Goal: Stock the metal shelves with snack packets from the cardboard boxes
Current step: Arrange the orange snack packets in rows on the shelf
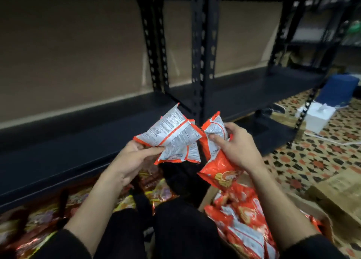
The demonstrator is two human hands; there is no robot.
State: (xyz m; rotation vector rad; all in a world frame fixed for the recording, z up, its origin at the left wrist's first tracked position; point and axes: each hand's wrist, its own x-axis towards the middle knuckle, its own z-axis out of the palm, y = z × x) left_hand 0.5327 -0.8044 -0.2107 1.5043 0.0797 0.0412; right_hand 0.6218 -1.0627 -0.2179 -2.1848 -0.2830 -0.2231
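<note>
gripping crinkled foil packets [172, 135] in left hand [134, 157], right hand [236, 143] likewise

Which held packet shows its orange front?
The hanging packet below the right hand, artwork facing the camera. The packets in the left hand show white printed backs.

Hands: two, a left hand [134, 157] and a right hand [238, 143]. Orange snack packets [175, 135] between the left fingers: at least two, a third uncertain. Further packets [220, 170] between the right fingers: at least two. Below the right fingers, one cardboard box [324, 219]; its heaped packets [244, 219] are beyond counting. Well beyond the right fingertips: one blue container [338, 90], one white box [314, 116].
</note>
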